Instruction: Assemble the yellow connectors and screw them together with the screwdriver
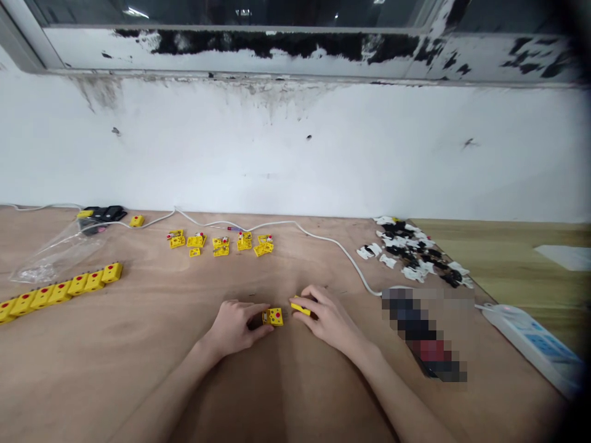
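Note:
My left hand (240,326) is closed on a small yellow box (276,317) with a red dot, gripped between thumb and fingers just above the wooden table. Across a narrow gap, my right hand (325,317) pinches a yellow piece (301,306) from its right side. Beyond both hands lie several opened yellow cases (220,246) with small parts inside. A slanting row of yellow boxes (60,292) with red dots stands at the left.
A white cable (332,240) runs along the back to a power strip (530,341) at the right. Black and white pieces (410,249) are piled at the back right. A clear plastic bag (60,252) and a single yellow box (137,221) lie back left.

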`<act>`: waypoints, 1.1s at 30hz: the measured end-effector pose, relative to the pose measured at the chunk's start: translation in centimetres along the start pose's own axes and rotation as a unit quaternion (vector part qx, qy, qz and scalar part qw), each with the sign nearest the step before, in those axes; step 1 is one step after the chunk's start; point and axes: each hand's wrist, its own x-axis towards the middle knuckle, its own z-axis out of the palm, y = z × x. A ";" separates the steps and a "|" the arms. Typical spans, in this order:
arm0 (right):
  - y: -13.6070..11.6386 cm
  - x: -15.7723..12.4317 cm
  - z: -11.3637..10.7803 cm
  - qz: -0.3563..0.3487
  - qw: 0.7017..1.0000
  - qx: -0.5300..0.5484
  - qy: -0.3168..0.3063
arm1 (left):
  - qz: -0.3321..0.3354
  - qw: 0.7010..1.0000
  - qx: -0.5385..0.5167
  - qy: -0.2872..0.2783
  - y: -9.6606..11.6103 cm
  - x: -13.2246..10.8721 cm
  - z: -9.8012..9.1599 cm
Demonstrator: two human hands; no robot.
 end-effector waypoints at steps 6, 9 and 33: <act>-0.2 -0.3 -1.6 -0.006 0.995 0.101 -0.022 | -0.011 1.000 -0.008 -0.006 0.2 0.0 -0.2; 0.2 -0.4 -1.7 -0.017 0.995 0.089 -0.043 | -0.016 1.000 -0.008 -0.006 0.2 0.0 -0.2; -3.0 0.4 0.9 0.021 0.994 0.103 0.005 | -0.023 1.000 -0.009 -0.013 0.1 0.0 -0.3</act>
